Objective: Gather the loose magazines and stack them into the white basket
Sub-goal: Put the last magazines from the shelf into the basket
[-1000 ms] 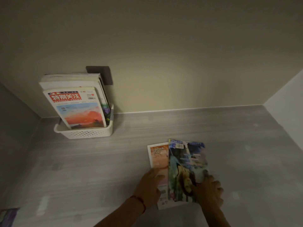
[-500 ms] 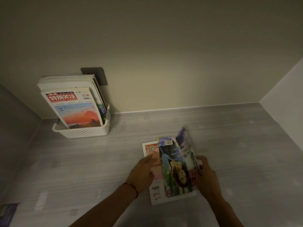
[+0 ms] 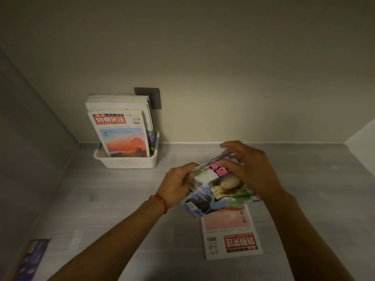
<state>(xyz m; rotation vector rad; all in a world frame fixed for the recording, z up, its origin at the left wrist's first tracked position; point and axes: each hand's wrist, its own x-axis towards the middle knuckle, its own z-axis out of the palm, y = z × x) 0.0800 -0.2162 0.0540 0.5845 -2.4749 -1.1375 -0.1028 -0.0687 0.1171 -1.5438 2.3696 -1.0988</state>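
A colourful magazine point(image 3: 217, 189) is lifted off the grey surface and held between both hands. My left hand point(image 3: 176, 184) grips its left edge and my right hand point(image 3: 251, 169) grips its top right corner. Under it lies a second magazine point(image 3: 231, 236) with a red title block, flat on the surface, upside down to me. The white basket point(image 3: 125, 162) stands at the back left against the wall. Several magazines point(image 3: 121, 128) stand upright in it, the front one with a red title and an orange sky picture.
A blue booklet point(image 3: 30, 258) lies at the bottom left edge of the grey surface point(image 3: 101, 199). A dark square plate point(image 3: 156, 98) is on the back wall behind the basket. Side walls close in the surface on the left and right.
Both hands have picked the colourful magazine up off the lower one and turned it, carrying it up and away from me. The magazine beneath is now uncovered. The view has shifted closer.
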